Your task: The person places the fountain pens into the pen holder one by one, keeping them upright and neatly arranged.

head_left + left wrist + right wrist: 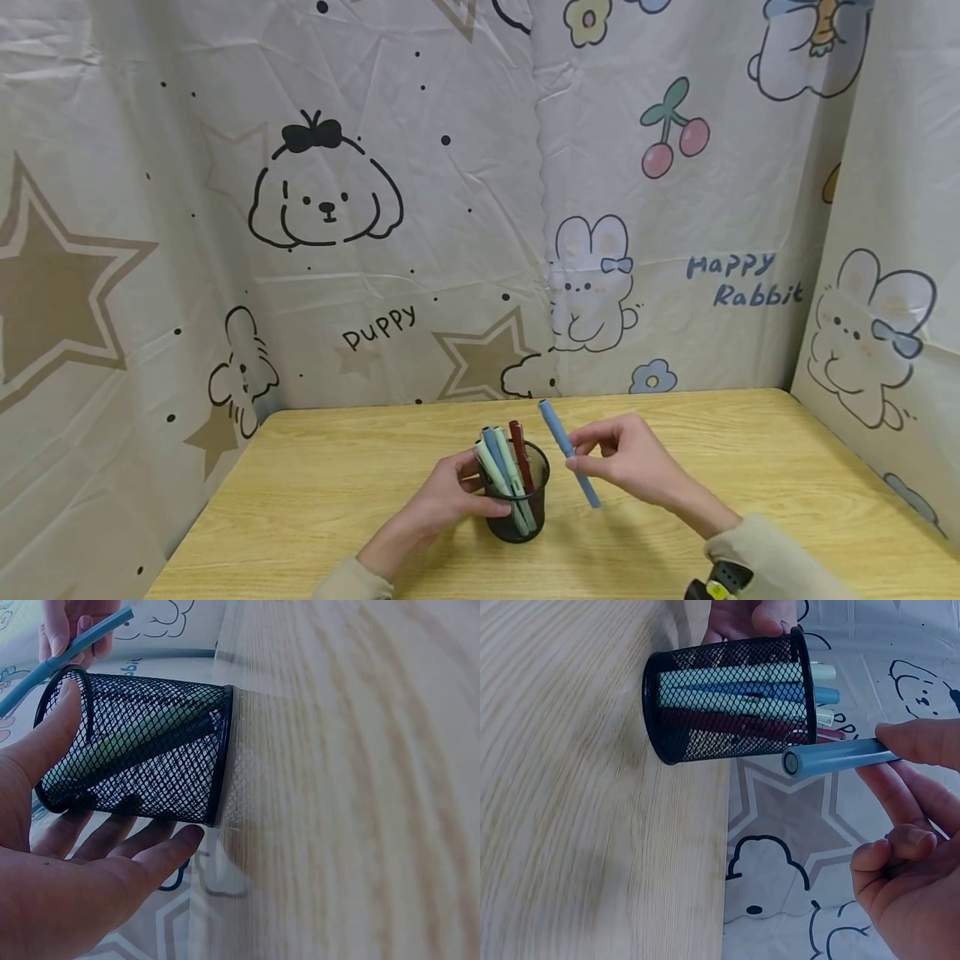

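Note:
A black mesh pen holder [517, 521] stands upright on the wooden table, with several pens leaning in it: pale green pens [491, 467], a blue pen [825, 695] and a dark red pen [521, 454]. My left hand [450, 500] grips the holder from its left side, thumb at the rim and fingers round the mesh, as the left wrist view shows. Between thumb and fingers, my right hand [637, 458] pinches another blue pen [562, 437]. That pen is held tilted in the air, just right of the holder's rim.
The light wooden table [300, 483] carries the holder near its front middle. Behind and at both sides hangs a pale cloth [465, 208] printed with cartoon animals and stars. A black and yellow watch [720, 582] shows at the right sleeve.

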The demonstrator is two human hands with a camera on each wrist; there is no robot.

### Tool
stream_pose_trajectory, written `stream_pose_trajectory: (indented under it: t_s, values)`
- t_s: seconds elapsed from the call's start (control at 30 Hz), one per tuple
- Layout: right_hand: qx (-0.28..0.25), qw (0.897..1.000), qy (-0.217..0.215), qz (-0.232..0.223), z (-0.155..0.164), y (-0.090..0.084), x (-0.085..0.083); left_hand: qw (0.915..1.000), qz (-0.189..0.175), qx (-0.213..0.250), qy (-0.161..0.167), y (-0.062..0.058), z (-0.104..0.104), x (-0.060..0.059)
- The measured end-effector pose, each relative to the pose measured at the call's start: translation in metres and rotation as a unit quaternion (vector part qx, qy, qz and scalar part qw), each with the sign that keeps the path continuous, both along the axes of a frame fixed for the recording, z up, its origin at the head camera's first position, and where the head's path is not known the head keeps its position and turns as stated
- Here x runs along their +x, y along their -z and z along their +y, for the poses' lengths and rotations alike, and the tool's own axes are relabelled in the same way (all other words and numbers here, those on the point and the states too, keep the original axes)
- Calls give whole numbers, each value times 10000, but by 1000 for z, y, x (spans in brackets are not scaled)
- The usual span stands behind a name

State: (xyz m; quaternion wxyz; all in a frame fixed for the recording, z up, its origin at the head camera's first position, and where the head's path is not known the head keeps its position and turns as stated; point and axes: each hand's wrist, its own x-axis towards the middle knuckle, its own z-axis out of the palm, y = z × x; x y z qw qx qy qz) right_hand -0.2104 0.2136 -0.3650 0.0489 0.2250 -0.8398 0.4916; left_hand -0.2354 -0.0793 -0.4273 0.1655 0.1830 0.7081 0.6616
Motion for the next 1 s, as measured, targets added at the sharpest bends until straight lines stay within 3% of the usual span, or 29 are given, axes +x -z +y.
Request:
stream_pose_trajectory:
  t_s: [1.0]
  values:
    - [-764, 9955, 239, 515, -34, -13, -3, 10000, 36, -31, 1, 1, -1, -1]
